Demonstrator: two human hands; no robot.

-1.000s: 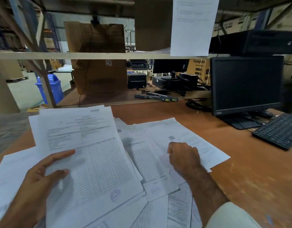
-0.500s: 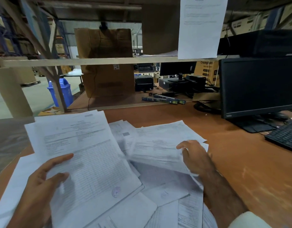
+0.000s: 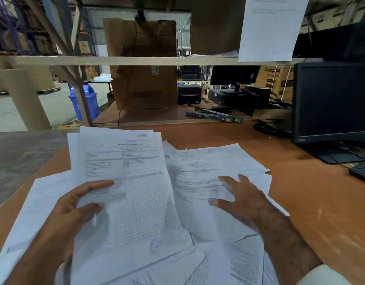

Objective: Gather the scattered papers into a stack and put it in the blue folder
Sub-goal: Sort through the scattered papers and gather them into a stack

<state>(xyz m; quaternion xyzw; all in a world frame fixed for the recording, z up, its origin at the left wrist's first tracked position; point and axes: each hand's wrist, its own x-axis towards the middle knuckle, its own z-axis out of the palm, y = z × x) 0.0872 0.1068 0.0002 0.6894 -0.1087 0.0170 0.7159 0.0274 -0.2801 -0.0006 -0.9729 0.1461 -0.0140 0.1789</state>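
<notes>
Step in hand: gathering loose sheets.
Left hand (image 3: 60, 221) grips the partial stack (image 3: 126, 182), near left; right hand (image 3: 241, 200), fingers spread, presses scattered papers (image 3: 214, 163) on the desk (image 3: 321, 202). Next: slide these under the stack. Blue folder not visible.

right hand (image 3: 242, 199) motion-blurred, keyboard (image 3: 362, 171) cut off, papers' (image 3: 136, 202) print illegible

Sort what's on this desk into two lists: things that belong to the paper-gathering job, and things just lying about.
Job:
- gathered stack, held by left hand
- loose sheets under right hand
- blue folder: not in view

Lying about:
- monitor
- keyboard
- cardboard box
- blue bin
- hanging notice
</notes>
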